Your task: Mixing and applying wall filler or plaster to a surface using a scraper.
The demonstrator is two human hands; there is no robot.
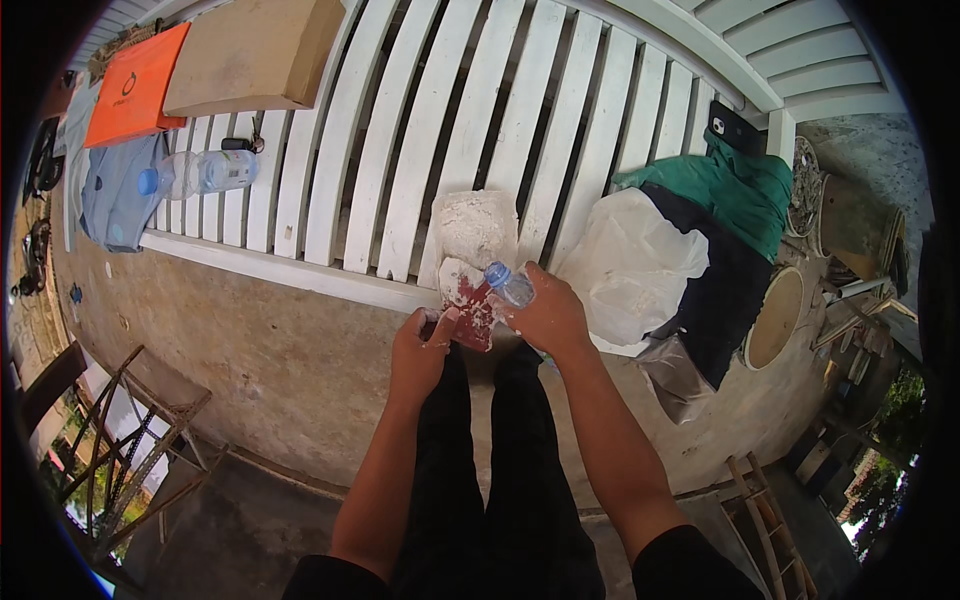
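My left hand (422,342) is closed on the near left edge of a dark red flat piece (476,318), smeared with white powder on its far part. A small clear plastic bottle (514,288) with a blue cap is gripped in my right hand (556,318), tilted with its cap toward the red piece. White specks dot the fingers of both hands. Just beyond them, a white, powdery, block-shaped mass (476,228) rests on the white slatted bench (400,160); I cannot tell what it is made of.
Right of my hands lie a white plastic bag (640,262), black cloth (735,300), green cloth (750,195) and a phone (734,128). To the left are a clear bottle (226,171), keys (256,140), a cardboard box (250,55), an orange box (137,85) and blue cloth (120,200).
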